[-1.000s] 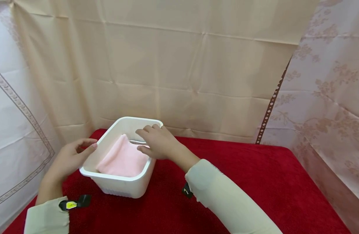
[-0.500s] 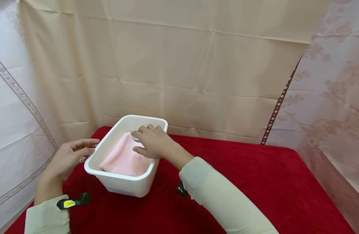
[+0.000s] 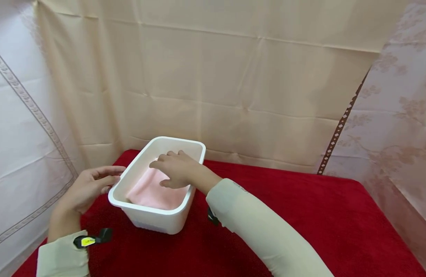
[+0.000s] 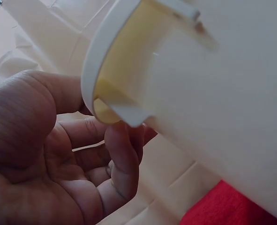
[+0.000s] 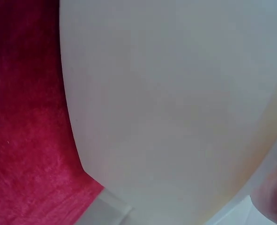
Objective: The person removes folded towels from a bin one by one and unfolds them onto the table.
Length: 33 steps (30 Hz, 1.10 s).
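Note:
A white plastic tub (image 3: pixel 152 219) sits on the red cloth at the left in the head view. Inside it lies a folded pink cloth (image 3: pixel 157 194). My left hand (image 3: pixel 84 190) holds the tub's left rim; in the left wrist view its fingers (image 4: pixel 122 161) curl under the rim (image 4: pixel 93 65). My right hand (image 3: pixel 176 169) reaches over the tub's right side, relaxed fingers spread above the pink cloth and hiding part of it. Whether those fingers touch the cloth, I cannot tell. The tub's outer wall (image 5: pixel 166 103) fills most of the right wrist view.
Red cloth (image 3: pixel 285 207) covers the table and extends to the right of the tub. A beige curtain (image 3: pixel 227 77) hangs close behind the table. Patterned white drapes stand at the left (image 3: pixel 22 115) and right (image 3: pixel 403 127).
My right hand has shifted leftward and farther over the pink cloth. My left thumb has moved from over the rim to its outer side. The whole scene has slid slightly right in view.

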Motion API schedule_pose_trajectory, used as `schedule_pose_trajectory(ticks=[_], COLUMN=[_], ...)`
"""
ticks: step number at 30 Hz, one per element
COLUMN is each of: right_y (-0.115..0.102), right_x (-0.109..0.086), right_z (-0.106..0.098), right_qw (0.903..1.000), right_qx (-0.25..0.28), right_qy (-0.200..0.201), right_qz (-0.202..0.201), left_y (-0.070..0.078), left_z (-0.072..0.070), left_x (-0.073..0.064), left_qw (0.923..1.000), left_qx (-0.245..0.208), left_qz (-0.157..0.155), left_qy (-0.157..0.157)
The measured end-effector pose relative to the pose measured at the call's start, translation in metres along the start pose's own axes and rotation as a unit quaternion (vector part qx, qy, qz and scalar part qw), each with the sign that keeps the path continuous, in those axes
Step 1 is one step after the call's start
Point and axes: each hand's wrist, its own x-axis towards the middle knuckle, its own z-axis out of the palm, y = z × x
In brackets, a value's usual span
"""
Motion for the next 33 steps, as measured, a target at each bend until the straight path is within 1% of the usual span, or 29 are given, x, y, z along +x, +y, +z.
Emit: schedule_pose_trajectory(ticks=[4,7,11,15,17,22,33], right_y=[0.000,0.000,-0.001,-0.001,0.000,-0.001,-0.010], right_x=[0.005,0.009,0.013,0.015,0.017,0.024,0.041], right_z=[0.002,0.005,0.008,0.011,0.013,0.018,0.028], right_qw=[0.9990,0.9980,0.9969,0.9959,0.9955,0.9939,0.9905], right_qx=[-0.023,-0.026,-0.029,-0.036,-0.038,-0.048,-0.069], right_qy=[-0.013,-0.018,-0.025,-0.037,-0.041,-0.044,-0.049], right_qz=[-0.037,-0.055,-0.068,-0.074,-0.076,-0.089,-0.109], left_y=[0.001,0.002,0.003,0.004,0.004,0.003,-0.001], left_z=[0.004,0.008,0.013,0.016,0.016,0.013,-0.002], left_x=[0.002,0.003,0.004,0.007,0.007,0.006,0.001], left_qw=[1.0000,1.0000,0.9999,0.9998,0.9999,1.0000,1.0000], left_qx=[0.007,0.004,0.007,0.015,0.010,0.001,-0.002], left_qz=[0.000,-0.001,-0.008,-0.007,-0.005,0.001,0.004], left_qy=[-0.004,-0.009,-0.010,-0.011,-0.011,-0.006,-0.007])
